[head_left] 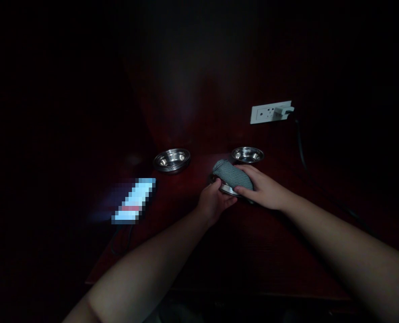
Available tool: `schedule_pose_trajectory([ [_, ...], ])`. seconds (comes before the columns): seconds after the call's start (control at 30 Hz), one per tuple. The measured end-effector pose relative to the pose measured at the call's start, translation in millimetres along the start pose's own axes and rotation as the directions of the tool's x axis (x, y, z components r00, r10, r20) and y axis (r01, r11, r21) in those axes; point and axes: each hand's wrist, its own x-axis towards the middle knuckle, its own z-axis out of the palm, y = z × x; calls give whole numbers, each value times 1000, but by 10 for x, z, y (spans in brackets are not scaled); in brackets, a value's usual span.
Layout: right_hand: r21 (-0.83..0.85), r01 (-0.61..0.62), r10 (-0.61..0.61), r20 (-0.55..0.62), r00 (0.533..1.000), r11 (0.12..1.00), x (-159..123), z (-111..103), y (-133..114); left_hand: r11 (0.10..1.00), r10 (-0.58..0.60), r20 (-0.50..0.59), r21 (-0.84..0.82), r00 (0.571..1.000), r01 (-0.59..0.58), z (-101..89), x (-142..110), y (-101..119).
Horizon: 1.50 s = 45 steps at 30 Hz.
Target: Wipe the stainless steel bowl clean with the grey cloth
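Observation:
My left hand grips the near left rim of a small shiny metal bowl, thumb on top and fingers below. Over the bowl, my right hand is closed on a folded grey-green cloth, which covers most of the bowl. The cloth presses against the metal, so the bowl's inside is largely hidden. Behind my right hand stands a single metal bowl. Farther left is a stack of similar metal bowls.
A lit, pixelated phone-like screen lies at the left of the dark red table, a cable below it. On the back panel is a white power socket holding a plug; its cord runs down the right side. The surroundings are very dark.

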Motion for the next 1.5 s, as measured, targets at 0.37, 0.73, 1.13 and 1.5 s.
schedule_pose_trajectory([
  [0.37, -13, -1, 2, 17, 1000, 1000, -4, -8, 13, 995, -96, 84, -9, 992, 98, -27, -6, 1],
  [0.73, -9, -11, 11, 3, 1000, 1000, 6, 1, 21, 1000, -7, 89, 30, 996, 5, -23, -7, -28],
  [1.13, -21, -31, 31, -20, 999, 999, 2, 5, -6, 991, 107, -12, 79, 994, -106, -18, 5, -43],
  [1.5, -38, -14, 14, 8, 1000, 999, -4, 0, 19, 990, 80, -37, 117, 996, -75, -5, 5, -37],
])
